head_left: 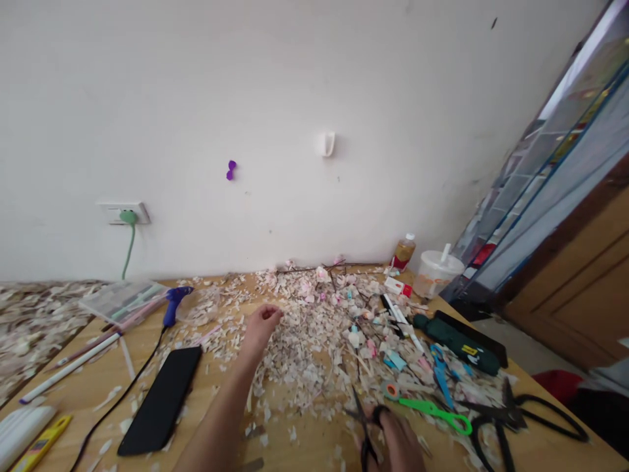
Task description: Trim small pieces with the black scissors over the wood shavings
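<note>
My left hand (264,322) hovers over the heap of pale shavings (304,351) in the middle of the table. Its fingers are curled in a pinch, and whatever they may hold is too small to make out. At the bottom edge my right hand (399,440) grips black-handled scissors (365,426), blades pointing away from me and slightly apart. Just right of that hand lie green scissors (432,410). Behind the heap, pink-and-white flowers (309,286) on thin dark twigs rest near the wall.
Left side: a black phone (162,400), a blue glue gun (174,305) with its cord, a plastic case (122,301), a yellow cutter (42,446). Right side: large black scissors (506,413), blue scissors (442,373), a dark green pouch (459,344), a lidded cup (437,272), a bottle (403,252).
</note>
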Demonstrator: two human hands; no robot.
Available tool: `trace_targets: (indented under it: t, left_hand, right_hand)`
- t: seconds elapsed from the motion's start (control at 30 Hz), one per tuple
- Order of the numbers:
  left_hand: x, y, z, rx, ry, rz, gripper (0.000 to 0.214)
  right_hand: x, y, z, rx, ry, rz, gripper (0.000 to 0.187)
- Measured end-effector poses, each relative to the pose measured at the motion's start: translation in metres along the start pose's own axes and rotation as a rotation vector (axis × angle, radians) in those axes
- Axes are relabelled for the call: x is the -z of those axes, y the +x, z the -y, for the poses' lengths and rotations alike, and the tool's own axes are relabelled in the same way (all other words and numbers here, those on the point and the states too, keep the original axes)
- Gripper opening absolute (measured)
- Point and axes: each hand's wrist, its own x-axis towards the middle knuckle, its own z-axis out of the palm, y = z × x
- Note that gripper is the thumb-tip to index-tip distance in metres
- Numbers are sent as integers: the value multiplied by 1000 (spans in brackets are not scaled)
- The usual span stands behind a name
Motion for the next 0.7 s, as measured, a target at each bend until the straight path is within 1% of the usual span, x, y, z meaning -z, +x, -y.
trace_targets:
  t: [0.03,0.07,0.1,0.13,0.2,0.3,0.4,0.53,0.7]
  left_hand:
    - [-3,-12,-1,67,-187,27,15]
    - [-7,-24,-2,127,-363,54,18]
    - [-10,-34,-3,179,-515,78,20]
    - [-14,-43,-4,224,-633,102,21]
    - [-20,-55,-3,286,-766,146,21]
    - [-26,-64,2,317,-821,146,18]
    - [-29,-69,9,316,-838,111,23]
    - [-33,-74,11,316,-804,93,35]
    - [-33,-76,11,254,-704,106,34]
  right_hand:
    - [2,15,8,43,22,35,32]
    - [1,31,16,20,20,62,32]
    - [-2,46,24,3,20,119,28]
    - [-7,60,32,2,22,186,24]
    - [-21,83,43,3,28,242,18]
    - [-46,98,47,11,34,252,14]
    - [-60,98,39,39,45,251,14]
    - [-62,93,25,47,65,235,18]
    - [-61,92,19,52,102,220,19]
